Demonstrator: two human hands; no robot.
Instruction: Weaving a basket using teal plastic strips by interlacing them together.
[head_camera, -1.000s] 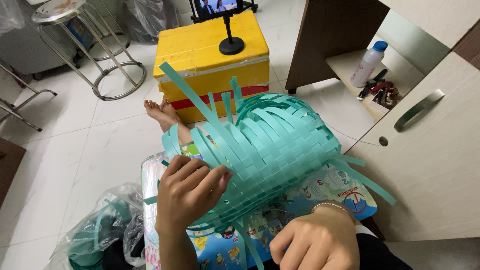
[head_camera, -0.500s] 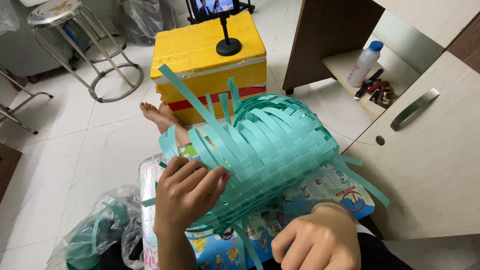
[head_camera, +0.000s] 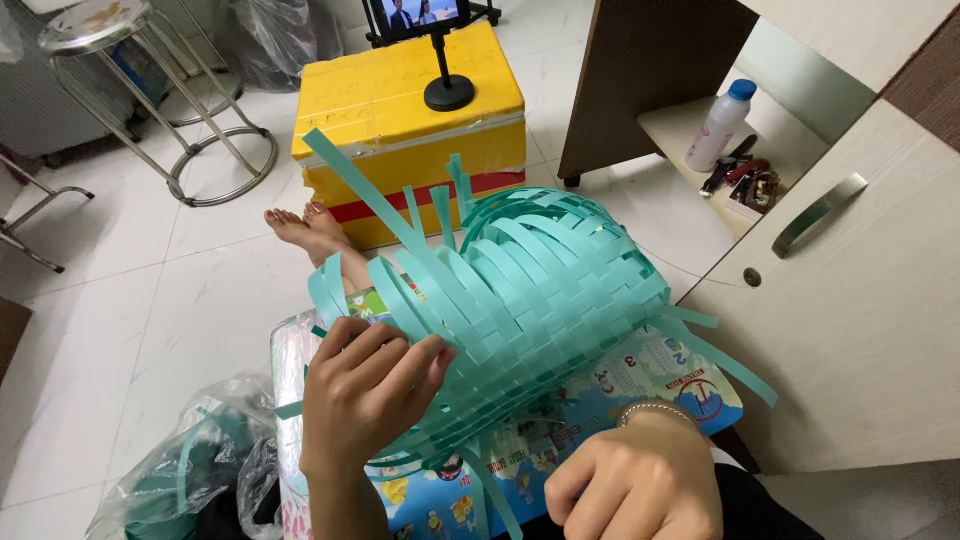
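A half-woven basket (head_camera: 540, 290) of teal plastic strips lies on its side on my lap, over a colourful printed mat (head_camera: 640, 385). Loose strip ends (head_camera: 360, 185) stick up and out from its rim. My left hand (head_camera: 365, 395) presses on the near left side of the weave, fingers curled around the strips there. Low at the bottom edge, my right hand (head_camera: 635, 490) is closed at the basket's underside and wears a thin bracelet at the wrist. What its fingers grip is hidden.
A yellow foam box (head_camera: 400, 110) with a black phone stand (head_camera: 448, 90) sits beyond my bare feet (head_camera: 305, 228). Metal stool (head_camera: 120, 30) at far left. Wooden cabinet (head_camera: 850, 300) with a handle on the right; a white bottle (head_camera: 718, 125) on its shelf. Plastic bag (head_camera: 190, 470) of strips bottom left.
The basket and my hands stay almost the same. My left fingers shift slightly on the strips; the view has moved a little to the right.
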